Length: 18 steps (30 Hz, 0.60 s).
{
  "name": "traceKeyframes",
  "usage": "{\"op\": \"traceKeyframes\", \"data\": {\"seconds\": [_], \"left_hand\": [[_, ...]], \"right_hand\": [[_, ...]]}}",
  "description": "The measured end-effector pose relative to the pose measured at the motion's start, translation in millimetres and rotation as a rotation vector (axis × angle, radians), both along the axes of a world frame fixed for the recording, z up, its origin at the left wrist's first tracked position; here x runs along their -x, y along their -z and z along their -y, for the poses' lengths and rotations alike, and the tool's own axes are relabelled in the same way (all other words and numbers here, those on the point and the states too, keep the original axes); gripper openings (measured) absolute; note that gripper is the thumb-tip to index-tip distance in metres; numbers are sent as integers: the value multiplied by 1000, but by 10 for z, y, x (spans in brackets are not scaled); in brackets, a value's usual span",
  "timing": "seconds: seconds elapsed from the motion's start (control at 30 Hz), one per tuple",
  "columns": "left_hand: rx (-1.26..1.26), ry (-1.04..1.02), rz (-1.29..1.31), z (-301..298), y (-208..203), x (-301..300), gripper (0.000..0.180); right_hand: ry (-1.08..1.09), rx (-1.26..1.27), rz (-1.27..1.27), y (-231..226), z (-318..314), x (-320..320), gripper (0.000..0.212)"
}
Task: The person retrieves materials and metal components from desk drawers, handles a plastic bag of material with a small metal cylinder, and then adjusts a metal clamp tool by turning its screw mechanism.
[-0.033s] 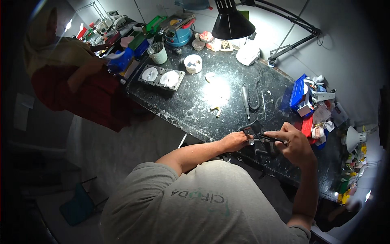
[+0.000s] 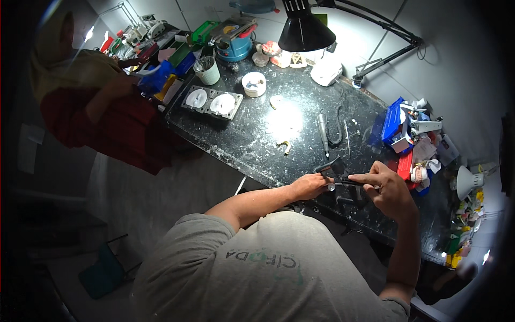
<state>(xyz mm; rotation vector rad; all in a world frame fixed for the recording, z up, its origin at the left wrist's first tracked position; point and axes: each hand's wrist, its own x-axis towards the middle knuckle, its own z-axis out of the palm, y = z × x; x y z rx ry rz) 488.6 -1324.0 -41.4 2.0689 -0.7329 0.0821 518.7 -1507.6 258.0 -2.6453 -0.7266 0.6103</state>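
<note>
At the bench's front edge, a dark jointed metal device with a tilted flat plate sits between my hands. My left hand is closed on its left side, fingertips beside a small pale round knob. My right hand comes from the right, index finger stretched toward the device and thumb below it. A dark slim bar shows between that finger and thumb; its kind is unclear. Beyond lies a grey handpiece with a coiled cord. Two small curved arch pieces, one yellowish, one pale, rest farther left.
A metal mould with two white discs, a white bowl and a cup of tools stand at the back left. A black lamp hangs overhead. Right: a crowded blue bin and red box. Another person works at left.
My hands and the device are almost unmoved. The view has shifted very slightly. At left, the other person's hands and the blue container by them have moved a little.
</note>
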Motion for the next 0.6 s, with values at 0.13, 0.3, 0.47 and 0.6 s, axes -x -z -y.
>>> {"op": "traceKeyframes", "data": {"seconds": [0.13,0.3,0.47,0.6], "left_hand": [[-11,14,14,19,11,-51,32],[-18,4,3,25,48,-75,32],[-26,22,7,21,-35,-66,35],[-55,16,6,33,-74,-47,39]], "right_hand": [[-211,-152,237,217,61,-47,14],[173,-223,256,145,-26,2,21],[-55,39,152,114,-10,-67,44],[-164,-65,91,70,-22,-79,53]]}}
